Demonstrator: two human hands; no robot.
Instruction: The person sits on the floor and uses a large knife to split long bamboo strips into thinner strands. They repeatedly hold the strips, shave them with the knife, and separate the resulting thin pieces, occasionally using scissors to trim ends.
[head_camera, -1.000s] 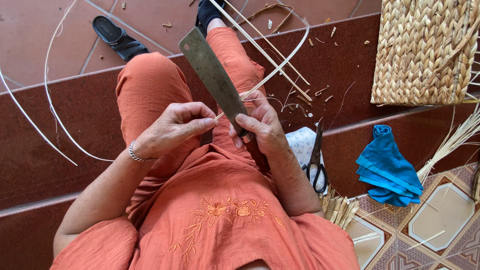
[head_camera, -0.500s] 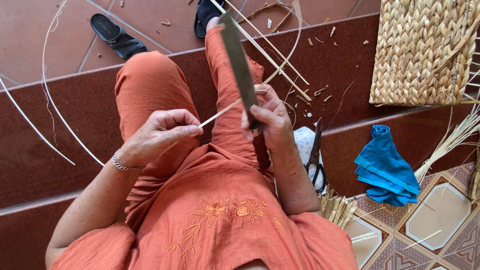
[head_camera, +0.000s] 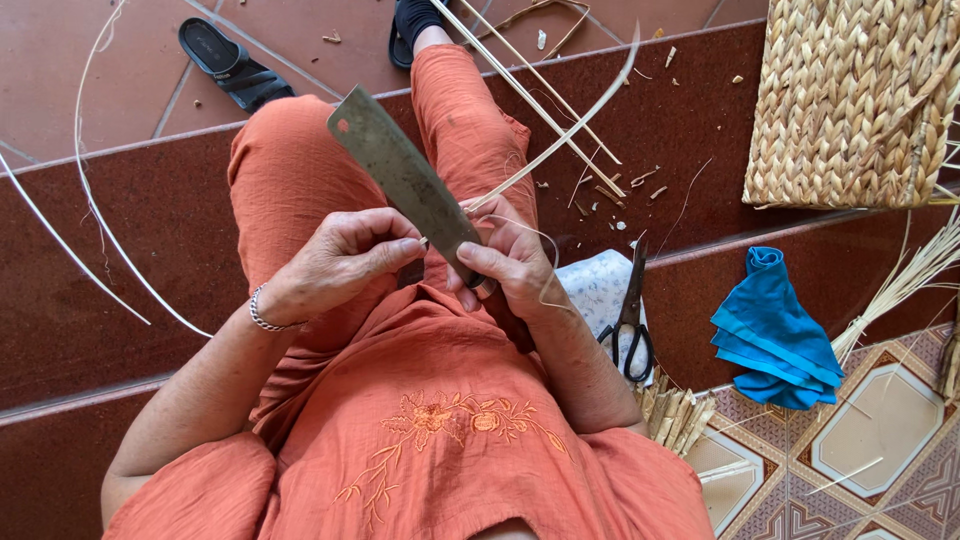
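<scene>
A pale curved strip is seen lying on the red step at far left. The thin cane strip is pinched by the closed left hand over the lap, against the broad blade gripped by the right hand. Scissors, a blue cloth and a woven basket are found further right.

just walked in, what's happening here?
A person in orange clothes sits on dark red steps, working a thin cane strip with a broad flat knife. The right hand grips the knife at its handle end; the left hand pinches the strip beside the blade. Scissors, a blue cloth and a woven basket lie alongside.
</scene>
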